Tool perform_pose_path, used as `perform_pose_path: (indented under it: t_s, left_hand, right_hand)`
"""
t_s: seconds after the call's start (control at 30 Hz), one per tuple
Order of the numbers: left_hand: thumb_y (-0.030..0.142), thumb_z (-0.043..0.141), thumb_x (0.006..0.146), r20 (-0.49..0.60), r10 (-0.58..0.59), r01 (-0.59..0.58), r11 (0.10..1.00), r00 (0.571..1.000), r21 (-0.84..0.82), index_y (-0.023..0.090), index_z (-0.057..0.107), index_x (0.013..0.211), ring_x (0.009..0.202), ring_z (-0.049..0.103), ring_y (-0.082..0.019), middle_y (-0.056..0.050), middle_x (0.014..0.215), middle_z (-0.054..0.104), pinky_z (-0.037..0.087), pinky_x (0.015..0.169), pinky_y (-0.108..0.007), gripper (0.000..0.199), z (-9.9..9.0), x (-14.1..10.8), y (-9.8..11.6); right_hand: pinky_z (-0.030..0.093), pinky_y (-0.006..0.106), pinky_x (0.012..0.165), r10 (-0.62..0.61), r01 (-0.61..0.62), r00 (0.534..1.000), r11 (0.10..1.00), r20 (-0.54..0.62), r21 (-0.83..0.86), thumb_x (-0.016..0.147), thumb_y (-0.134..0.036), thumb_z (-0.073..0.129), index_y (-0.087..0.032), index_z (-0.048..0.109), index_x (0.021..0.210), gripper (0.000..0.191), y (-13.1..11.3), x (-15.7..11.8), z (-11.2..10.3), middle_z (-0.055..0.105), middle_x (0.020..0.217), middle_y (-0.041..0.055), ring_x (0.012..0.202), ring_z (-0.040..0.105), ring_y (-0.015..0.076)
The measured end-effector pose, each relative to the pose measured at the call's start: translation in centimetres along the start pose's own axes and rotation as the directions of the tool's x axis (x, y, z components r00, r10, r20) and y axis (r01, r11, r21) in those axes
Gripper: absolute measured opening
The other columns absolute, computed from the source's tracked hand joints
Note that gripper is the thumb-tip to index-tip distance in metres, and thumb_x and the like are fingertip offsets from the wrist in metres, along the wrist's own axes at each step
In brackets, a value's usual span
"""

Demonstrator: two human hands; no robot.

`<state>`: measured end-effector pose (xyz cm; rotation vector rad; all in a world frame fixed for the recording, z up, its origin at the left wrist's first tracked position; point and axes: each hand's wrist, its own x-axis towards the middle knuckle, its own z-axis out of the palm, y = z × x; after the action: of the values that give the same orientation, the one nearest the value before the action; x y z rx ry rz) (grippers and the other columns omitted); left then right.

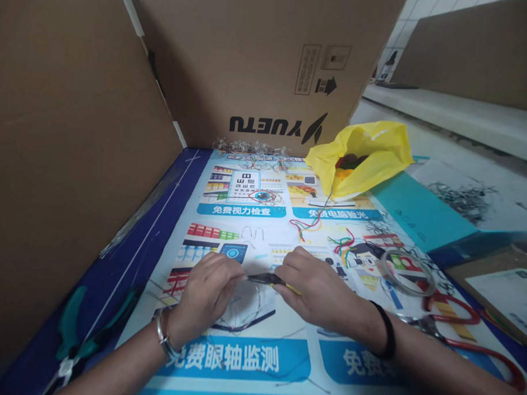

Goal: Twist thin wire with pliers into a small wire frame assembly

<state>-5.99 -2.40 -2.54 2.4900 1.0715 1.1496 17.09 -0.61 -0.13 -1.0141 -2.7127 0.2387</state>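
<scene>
My right hand (312,285) is closed around long-nose pliers (266,278) with dark jaws and a bit of yellow handle showing. The jaws point left and reach the fingertips of my left hand (210,291). Its thumb and forefinger are pinched on a thin wire at the tip of the jaws. Below the hands hangs a slender wire loop (259,307), dark and partly threaded with what look like tiny beads. Exactly where the jaws grip the wire is too small to make out.
Green-handled pliers (74,342) lie at left, red-handled scissors (453,317) at right beside a clear tape roll (407,273). A yellow bag (374,142) holds coloured thread. Clear-tipped wire pieces (253,147) pile along the cardboard wall (250,59); a dark wire heap (462,199) lies right.
</scene>
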Motion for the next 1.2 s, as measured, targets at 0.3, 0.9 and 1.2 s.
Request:
perform_pose_path:
  t_s: [0.3,0.9,1.2]
  left_hand:
    - [0.009,0.05,0.084,-0.013,-0.036,0.037,0.999,0.999,0.017,0.017,0.053,0.086,0.07,0.052,-0.015,-0.002,0.076,0.061,0.041,0.065,-0.03,0.01,0.1,0.3,0.1]
    - [0.015,0.046,0.087,-0.037,-0.166,0.164,0.985,0.985,-0.061,0.017,0.055,0.088,0.073,0.054,-0.017,-0.004,0.078,0.058,0.043,0.068,-0.032,0.009,-0.1,0.4,0.4]
    - [0.019,0.045,0.088,-0.07,-0.245,0.241,0.969,0.967,-0.052,0.019,0.053,0.084,0.071,0.053,-0.016,-0.002,0.077,0.056,0.043,0.067,-0.029,0.008,0.1,0.3,0.5]
  right_hand:
    - [0.035,0.031,0.069,0.006,-0.006,1.0,1.0,0.01,-0.018,0.089,-0.032,0.04,-0.017,0.055,0.083,0.022,0.1,0.1,0.2,0.053,0.082,0.0068,0.08,0.043,0.0195]
    - [0.035,0.035,0.075,0.037,-0.037,0.999,0.999,-0.024,0.018,0.087,-0.03,0.044,-0.016,0.055,0.083,0.018,-0.1,-0.1,0.2,0.052,0.084,0.0074,0.084,0.044,0.0208]
    - [0.036,0.035,0.074,0.058,-0.061,0.996,0.997,-0.061,-0.044,0.087,-0.03,0.045,-0.017,0.055,0.081,0.017,-0.8,-0.1,0.4,0.052,0.084,0.0077,0.084,0.044,0.0211]
